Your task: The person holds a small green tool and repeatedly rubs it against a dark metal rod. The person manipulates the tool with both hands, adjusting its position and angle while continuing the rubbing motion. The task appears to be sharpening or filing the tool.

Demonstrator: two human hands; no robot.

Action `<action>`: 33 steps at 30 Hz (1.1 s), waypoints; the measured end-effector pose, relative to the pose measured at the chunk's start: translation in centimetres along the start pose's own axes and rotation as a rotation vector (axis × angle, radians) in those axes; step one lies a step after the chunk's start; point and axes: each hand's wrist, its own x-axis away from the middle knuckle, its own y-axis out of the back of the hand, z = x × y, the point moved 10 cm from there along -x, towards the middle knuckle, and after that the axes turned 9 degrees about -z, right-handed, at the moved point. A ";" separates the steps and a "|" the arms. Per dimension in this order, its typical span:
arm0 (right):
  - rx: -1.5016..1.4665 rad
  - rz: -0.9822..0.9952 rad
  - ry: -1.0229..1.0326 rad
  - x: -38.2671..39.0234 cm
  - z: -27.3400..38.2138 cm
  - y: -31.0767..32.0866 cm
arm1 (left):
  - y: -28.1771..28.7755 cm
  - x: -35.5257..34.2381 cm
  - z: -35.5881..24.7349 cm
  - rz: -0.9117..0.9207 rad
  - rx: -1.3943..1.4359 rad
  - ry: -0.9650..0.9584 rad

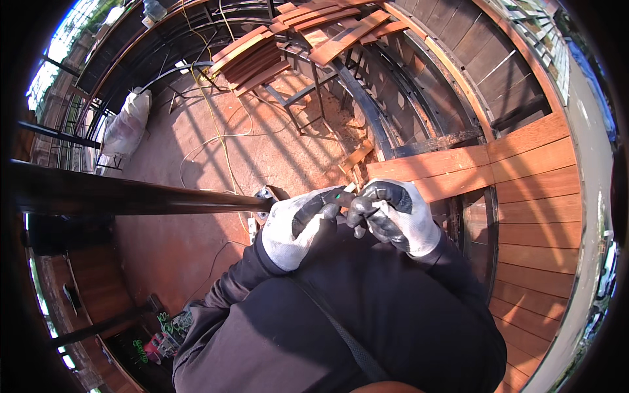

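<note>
Both hands wear white gloves with dark coated palms and meet in front of my chest. The fingers of my left hand [303, 226] are pinched together, a small dark piece with a green spot [339, 196] at their tips; its kind is too small to tell. My right hand [401, 216] is curled close beside it, the fingertips bent inward. Whatever the right fingers hold is hidden by the glove. The two hands are almost touching at the fingertips. Just left of my left hand ends a thick dark pole [144, 194].
Reddish wooden boards [252, 65] lie stacked on dark metal frames ahead. Fitted planks [537, 216] run along the right side, beside an open dark frame. A yellow cord [219, 137] trails over the reddish floor [157, 249]. A plastic-wrapped object [130, 121] stands at the left.
</note>
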 end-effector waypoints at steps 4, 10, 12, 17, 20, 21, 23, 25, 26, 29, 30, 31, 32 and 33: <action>-0.005 0.030 -0.101 -0.9 -1.3 -1.7 | 1.1 -0.3 -2.4 -0.051 -0.163 -0.217; -0.168 -0.243 -0.176 -0.9 -2.4 -0.4 | 1.3 0.0 -1.6 -0.063 -0.125 -0.161; -0.020 -0.138 -0.017 -1.1 -1.7 -0.5 | 1.3 0.0 -1.6 -0.064 -0.141 -0.183; -0.039 -0.125 0.055 -0.6 -1.2 1.2 | 1.2 -0.2 -1.9 -0.046 -0.149 -0.196; 0.075 -0.463 0.572 1.0 6.6 9.6 | 2.3 1.3 -0.5 -0.105 -0.104 -0.059; 0.126 -0.596 0.744 2.7 9.9 13.3 | 2.7 1.8 0.5 -0.132 0.021 -0.001; 0.149 -0.567 0.723 4.4 11.7 15.1 | 2.0 1.3 0.9 -0.091 0.097 0.097; 0.246 -0.427 0.577 3.7 11.2 11.2 | 1.3 0.3 0.9 -0.059 0.072 0.008; 0.241 -0.313 0.437 2.5 9.3 8.3 | 1.1 0.7 1.5 -0.044 0.118 0.102; -0.082 -0.054 0.125 0.5 2.5 0.8 | 0.1 0.1 2.0 0.011 0.210 0.186; 0.008 -0.137 0.083 -0.2 1.0 0.3 | 0.0 0.0 1.6 0.006 0.183 0.134; -0.011 -0.079 0.028 -0.7 -0.7 -0.3 | 0.2 0.0 1.1 0.008 0.153 0.086; 0.035 -0.093 0.068 -0.9 -1.6 -0.3 | 0.4 0.1 0.6 0.011 0.122 0.038; 0.029 -0.081 0.022 -0.9 -1.5 -0.9 | 0.7 0.2 0.1 -0.008 0.087 -0.032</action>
